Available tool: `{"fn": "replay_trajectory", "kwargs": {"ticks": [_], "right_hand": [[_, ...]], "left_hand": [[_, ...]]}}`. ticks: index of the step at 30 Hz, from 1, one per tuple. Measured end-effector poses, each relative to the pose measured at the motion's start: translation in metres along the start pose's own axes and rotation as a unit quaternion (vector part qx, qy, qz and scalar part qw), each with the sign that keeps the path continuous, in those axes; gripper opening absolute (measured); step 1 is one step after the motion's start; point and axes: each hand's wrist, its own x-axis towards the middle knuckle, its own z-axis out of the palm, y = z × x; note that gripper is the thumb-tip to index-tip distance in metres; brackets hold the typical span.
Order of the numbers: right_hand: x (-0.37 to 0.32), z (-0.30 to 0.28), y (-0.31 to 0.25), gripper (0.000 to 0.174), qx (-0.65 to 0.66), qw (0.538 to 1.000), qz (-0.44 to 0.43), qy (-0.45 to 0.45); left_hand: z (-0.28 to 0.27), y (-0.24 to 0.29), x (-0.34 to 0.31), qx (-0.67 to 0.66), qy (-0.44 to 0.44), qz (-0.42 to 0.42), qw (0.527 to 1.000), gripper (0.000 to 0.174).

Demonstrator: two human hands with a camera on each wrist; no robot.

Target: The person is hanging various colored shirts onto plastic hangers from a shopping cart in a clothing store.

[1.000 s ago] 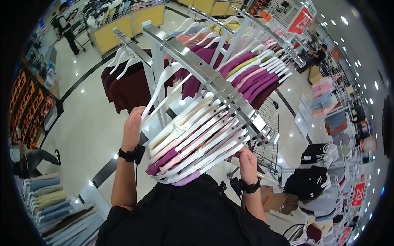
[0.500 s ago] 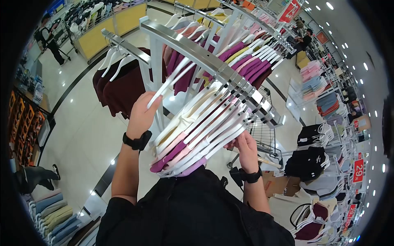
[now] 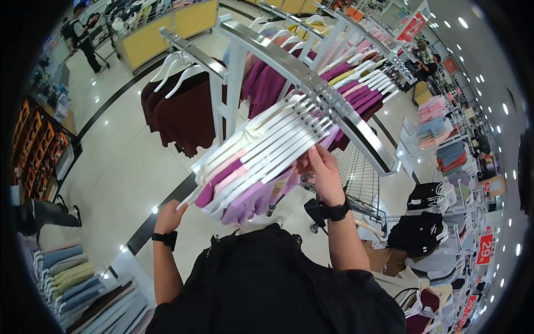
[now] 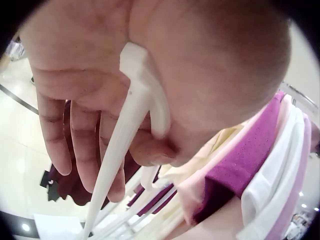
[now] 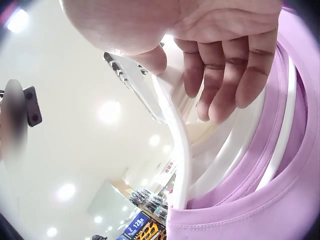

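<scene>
My left hand pinches the end of a white hanger between thumb and index finger, its other fingers loosely extended. At the front of the hanging row, my right hand has thumb and fingers about a white hanger that carries a lilac top. Between both hands, white hangers with cream, pink, magenta and lilac clothes hang close together from the chrome rail.
Dark maroon tops hang on a rail at the left. A wire cart stands beyond my right hand. Folded clothes lie at the lower left; people stand in the background.
My left hand has come down and toward me from beside the rail to the near left end of the row. My right hand has moved up and left along the hangers.
</scene>
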Motion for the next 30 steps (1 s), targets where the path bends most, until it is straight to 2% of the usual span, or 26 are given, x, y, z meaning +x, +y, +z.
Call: {"fn": "replay_trajectory", "kwargs": {"ticks": [2, 5, 8, 11, 15, 16, 17, 18, 19, 21, 22, 24, 25, 27, 28, 29, 30], "right_hand": [[0.012, 0.007, 0.0, 0.042, 0.003, 1.0, 0.002, -0.012], [0.033, 0.023, -0.004, 0.04, 0.008, 1.0, 0.002, -0.021], [0.056, 0.036, -0.002, 0.04, 0.018, 0.998, -0.016, -0.056], [0.075, 0.046, -0.002, 0.038, 0.025, 0.996, -0.026, -0.08], [0.077, 0.05, 0.003, 0.032, 0.011, 0.996, -0.023, -0.083], [0.066, 0.039, 0.016, 0.031, 0.009, 0.994, -0.029, -0.108], [0.06, 0.028, 0.023, 0.029, 0.005, 0.989, -0.041, -0.141], [0.058, 0.026, 0.016, 0.027, 0.007, 0.989, -0.018, -0.145], [0.042, 0.011, 0.038, 0.027, -0.002, 0.986, -0.031, -0.161], [0.029, -0.011, 0.057, 0.023, 0.021, 0.987, -0.01, -0.162], [0.01, -0.038, 0.078, 0.02, 0.038, 0.991, 0.013, -0.131], [-0.006, -0.068, 0.097, 0.013, 0.062, 0.991, 0.035, -0.11], [-0.016, -0.082, 0.109, 0.013, 0.079, 0.995, 0.043, -0.048], [-0.038, -0.128, 0.119, 0.016, 0.059, 0.996, 0.068, 0.027], [-0.051, -0.175, 0.13, 0.016, 0.078, 0.992, 0.063, 0.075], [-0.059, -0.215, 0.142, 0.015, 0.092, 0.988, 0.059, 0.113], [-0.061, -0.22, 0.144, 0.012, 0.083, 0.988, 0.061, 0.113]], "left_hand": [[-0.004, -0.017, -0.017, 0.047, -0.005, -0.015, 0.999, 0.043], [0.0, -0.034, -0.039, 0.082, 0.01, -0.09, 0.993, 0.047], [0.02, -0.04, -0.063, 0.128, 0.008, -0.12, 0.984, 0.048], [0.046, -0.041, -0.087, 0.109, 0.004, -0.137, 0.984, 0.048], [0.073, -0.022, -0.107, 0.15, -0.064, -0.166, 0.973, 0.047], [0.079, -0.02, -0.108, 0.16, -0.08, -0.16, 0.971, 0.047], [0.091, -0.019, -0.107, 0.179, -0.106, -0.15, 0.967, 0.046], [0.098, -0.02, -0.109, 0.192, -0.125, -0.144, 0.963, 0.047], [0.104, -0.004, -0.108, 0.201, -0.121, -0.106, 0.966, 0.047], [0.106, 0.021, -0.106, 0.194, -0.138, -0.1, 0.966, 0.044], [0.107, 0.042, -0.099, 0.202, -0.146, -0.089, 0.964, 0.044], [0.106, 0.08, -0.097, 0.119, -0.133, 0.002, 0.984, 0.036], [0.107, 0.097, -0.092, 0.124, -0.138, 0.007, 0.983, 0.036], [0.117, 0.145, -0.083, 0.019, -0.079, 0.137, 0.987, 0.024], [0.129, 0.199, -0.079, -0.018, -0.038, 0.21, 0.977, 0.016], [0.14, 0.231, -0.077, -0.014, -0.04, 0.213, 0.976, 0.016], [0.141, 0.244, -0.079, -0.04, -0.022, 0.233, 0.971, 0.015]]}}
